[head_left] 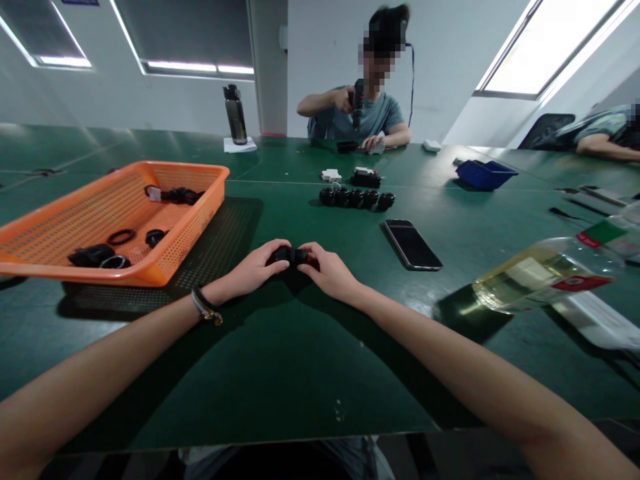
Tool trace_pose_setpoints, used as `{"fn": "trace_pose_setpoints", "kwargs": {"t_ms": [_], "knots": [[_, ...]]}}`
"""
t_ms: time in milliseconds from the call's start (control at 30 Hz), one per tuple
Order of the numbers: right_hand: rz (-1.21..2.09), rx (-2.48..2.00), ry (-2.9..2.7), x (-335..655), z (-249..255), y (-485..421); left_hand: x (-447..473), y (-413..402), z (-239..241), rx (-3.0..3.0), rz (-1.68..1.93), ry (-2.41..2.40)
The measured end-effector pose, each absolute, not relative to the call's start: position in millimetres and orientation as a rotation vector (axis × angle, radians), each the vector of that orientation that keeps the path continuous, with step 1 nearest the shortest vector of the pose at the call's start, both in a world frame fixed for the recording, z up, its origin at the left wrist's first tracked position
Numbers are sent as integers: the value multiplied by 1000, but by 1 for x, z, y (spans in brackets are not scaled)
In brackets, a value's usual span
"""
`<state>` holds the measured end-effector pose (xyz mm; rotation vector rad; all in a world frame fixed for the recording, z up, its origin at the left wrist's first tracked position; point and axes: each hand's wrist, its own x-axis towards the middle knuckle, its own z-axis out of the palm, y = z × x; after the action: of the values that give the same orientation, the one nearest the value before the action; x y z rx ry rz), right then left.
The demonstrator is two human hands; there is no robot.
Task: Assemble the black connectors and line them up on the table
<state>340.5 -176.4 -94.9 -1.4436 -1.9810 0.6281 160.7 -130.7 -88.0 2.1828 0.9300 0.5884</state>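
Observation:
A small black cylindrical part (292,255) is held between my two hands, just above the green table (300,373). My left hand (264,267) grips its left end, thumb in front and fingers behind. On its right end, my right hand (325,267) closes with thumb and fingertips. Fingers cover much of the part, so its exact kind cannot be made out. Beyond my hands lies a row of several black round parts (356,199). An orange perforated basket (175,267) to the left contains black cable pieces (183,195) and other black parts (93,255).
A phone (413,245) lies right of my hands. Farther right are an oil-coloured bottle (540,273), a white box (597,319) and a blue tray (485,175). Across the table a person (373,113) holds a power screwdriver (357,102). A dark water bottle (235,115) stands at the back.

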Motion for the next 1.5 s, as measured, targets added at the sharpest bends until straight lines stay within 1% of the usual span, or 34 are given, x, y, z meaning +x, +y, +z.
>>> {"fn": "trace_pose_setpoints", "kwargs": {"t_ms": [733,1500], "knots": [[599,-1495,-2001,339,-94,-175,162,-132,-86,2193,582,938],[649,-1524,-1995,338,-90,-177,161,-131,-87,2219,575,943]]}}
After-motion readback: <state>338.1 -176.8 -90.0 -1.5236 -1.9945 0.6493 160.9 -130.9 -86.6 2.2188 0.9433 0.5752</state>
